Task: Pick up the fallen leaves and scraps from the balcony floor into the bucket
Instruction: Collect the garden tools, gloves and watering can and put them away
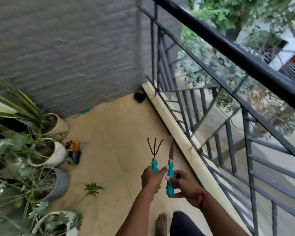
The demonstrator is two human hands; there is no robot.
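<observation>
My left hand (152,178) grips the teal handle of a small three-pronged hand rake (154,147), prongs up. My right hand (182,184) holds the teal handle of a narrow hand trowel (171,160), blade pointing up. Both tools are held side by side above the beige tiled balcony floor (119,133). A fallen green leaf (92,189) lies on the tiles to the left of my hands. No bucket is in view.
Several potted plants (46,150) line the left side. An orange and dark object (74,150) sits beside them. A teal tool (85,111) lies by the grey wall (66,48). A black railing (228,116) and a pale curb (174,130) bound the right. My bare foot (161,223) stands below.
</observation>
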